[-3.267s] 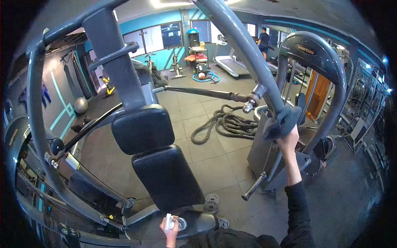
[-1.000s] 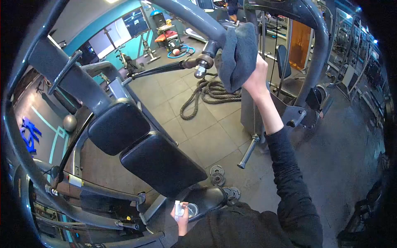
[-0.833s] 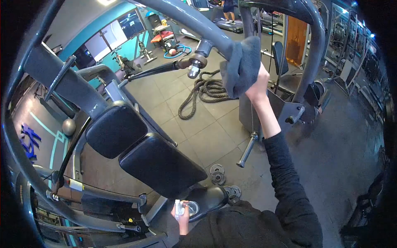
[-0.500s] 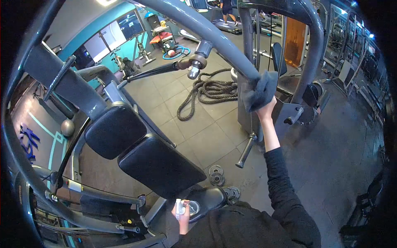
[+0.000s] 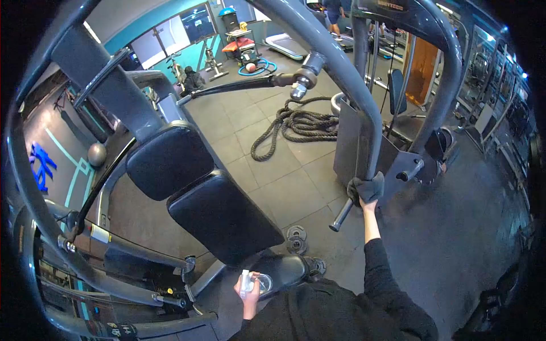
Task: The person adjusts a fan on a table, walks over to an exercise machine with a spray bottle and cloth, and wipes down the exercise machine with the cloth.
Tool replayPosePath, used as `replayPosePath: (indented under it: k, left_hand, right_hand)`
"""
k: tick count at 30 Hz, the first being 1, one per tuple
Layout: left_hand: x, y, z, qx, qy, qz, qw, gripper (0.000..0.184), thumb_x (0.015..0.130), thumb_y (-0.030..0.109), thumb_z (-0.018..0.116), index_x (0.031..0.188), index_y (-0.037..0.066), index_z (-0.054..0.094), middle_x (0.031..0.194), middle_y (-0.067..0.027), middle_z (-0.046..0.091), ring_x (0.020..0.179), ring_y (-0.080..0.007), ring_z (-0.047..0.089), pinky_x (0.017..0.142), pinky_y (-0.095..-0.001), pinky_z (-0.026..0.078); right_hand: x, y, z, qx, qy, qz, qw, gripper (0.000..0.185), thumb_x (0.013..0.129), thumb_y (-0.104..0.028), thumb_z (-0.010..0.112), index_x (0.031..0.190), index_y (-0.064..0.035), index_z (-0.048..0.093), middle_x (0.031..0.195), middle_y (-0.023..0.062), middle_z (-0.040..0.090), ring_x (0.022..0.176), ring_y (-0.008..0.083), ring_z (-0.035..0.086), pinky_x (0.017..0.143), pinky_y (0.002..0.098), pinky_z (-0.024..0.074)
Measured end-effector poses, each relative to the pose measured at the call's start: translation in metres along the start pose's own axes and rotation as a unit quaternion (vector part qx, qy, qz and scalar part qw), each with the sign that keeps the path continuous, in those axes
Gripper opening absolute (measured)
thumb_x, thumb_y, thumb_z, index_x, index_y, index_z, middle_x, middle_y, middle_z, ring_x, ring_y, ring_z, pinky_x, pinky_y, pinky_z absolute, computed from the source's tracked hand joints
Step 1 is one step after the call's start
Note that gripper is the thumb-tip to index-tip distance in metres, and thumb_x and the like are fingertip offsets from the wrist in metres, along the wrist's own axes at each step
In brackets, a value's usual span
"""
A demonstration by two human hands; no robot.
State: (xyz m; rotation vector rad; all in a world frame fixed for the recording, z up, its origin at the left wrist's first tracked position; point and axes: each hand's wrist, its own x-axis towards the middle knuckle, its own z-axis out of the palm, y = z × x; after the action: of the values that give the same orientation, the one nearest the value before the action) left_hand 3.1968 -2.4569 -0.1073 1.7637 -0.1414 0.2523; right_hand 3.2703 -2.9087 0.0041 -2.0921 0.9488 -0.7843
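Observation:
My right hand (image 5: 368,200) is closed around a dark cloth (image 5: 368,187), pressed against the lower end of the machine's curved grey arm (image 5: 364,108). Just below and left of it, a black handle (image 5: 341,216) sticks out from that arm. Low in the view, my left hand (image 5: 247,292) grips a clear spray bottle (image 5: 263,284) with a white trigger top, held over the black seat (image 5: 287,274). Behind the seat stand two black back pads (image 5: 224,219), one above the other.
A thick black rope (image 5: 301,126) lies coiled on the tiled floor. Weight plates (image 5: 296,240) rest beside the seat. Another machine (image 5: 392,153) stands to the right, and a person (image 5: 334,16) is near the treadmills at the back.
My right hand and the cloth have moved down the curved arm, toward its handle. My left hand keeps hold of the spray bottle, and the head view has shifted slightly.

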Motion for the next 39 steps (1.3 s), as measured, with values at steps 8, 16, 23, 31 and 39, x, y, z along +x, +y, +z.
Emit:
replayPosePath:
  k: [8, 16, 23, 31, 39]
  left_hand:
    - [-0.01, 0.013, 0.0, 0.006, -0.002, -0.007, 1.0, 0.013, 0.07, -0.005, 0.061, 0.082, 0.0, 0.062, 0.081, -0.0085, 0.069, 0.072, -0.0146, 0.064, 0.067, -0.027, 0.049]
    - [-0.014, 0.01, 0.003, 0.022, 0.003, -0.003, 1.0, 0.013, 0.069, -0.004, 0.062, 0.082, 0.0, 0.062, 0.08, -0.0098, 0.069, 0.07, -0.016, 0.065, 0.065, -0.028, 0.05]
    - [-0.016, 0.011, 0.008, 0.008, -0.002, 0.002, 1.0, 0.016, 0.067, -0.003, 0.062, 0.083, 0.001, 0.061, 0.079, -0.0097, 0.068, 0.07, -0.0175, 0.065, 0.065, -0.0289, 0.051]
    - [-0.029, 0.009, 0.014, -0.016, 0.016, 0.004, 1.0, 0.019, 0.068, -0.009, 0.06, 0.086, -0.002, 0.06, 0.084, -0.0125, 0.068, 0.076, -0.0165, 0.064, 0.07, -0.0286, 0.05]
    - [-0.044, 0.02, 0.027, 0.089, 0.041, 0.029, 0.995, 0.021, 0.068, -0.003, 0.062, 0.089, 0.001, 0.063, 0.078, -0.0091, 0.067, 0.068, -0.017, 0.065, 0.063, -0.0276, 0.05]
  right_hand:
    - [0.011, 0.134, 0.105, -0.11, -0.087, 0.138, 0.98, 0.072, 0.085, -0.055, 0.053, 0.137, -0.0062, 0.043, 0.139, 0.0222, 0.044, 0.127, 0.0348, 0.044, 0.105, 0.0411, 0.0347]
    - [-0.064, 0.118, 0.089, 0.178, -0.096, 0.221, 0.954, 0.075, 0.076, -0.038, 0.076, 0.135, -0.0028, 0.045, 0.134, 0.0134, 0.05, 0.123, 0.0238, 0.048, 0.102, 0.0349, 0.0396]
    - [-0.07, 0.129, 0.052, 0.339, -0.374, 0.381, 0.775, 0.061, 0.074, -0.022, 0.08, 0.125, -0.0029, 0.054, 0.117, 0.0086, 0.063, 0.101, 0.0197, 0.063, 0.091, 0.0344, 0.0499]
    - [-0.054, 0.111, 0.073, 0.44, -0.388, 0.411, 0.698, 0.03, 0.084, -0.021, 0.068, 0.107, -0.0019, 0.064, 0.1, 0.0101, 0.069, 0.088, 0.0245, 0.068, 0.082, 0.0376, 0.0538]
    - [-0.001, 0.121, 0.12, 0.526, -0.282, 0.458, 0.659, 0.026, 0.082, -0.03, 0.067, 0.094, -0.0068, 0.062, 0.089, 0.0103, 0.069, 0.075, 0.0297, 0.068, 0.066, 0.045, 0.0566]
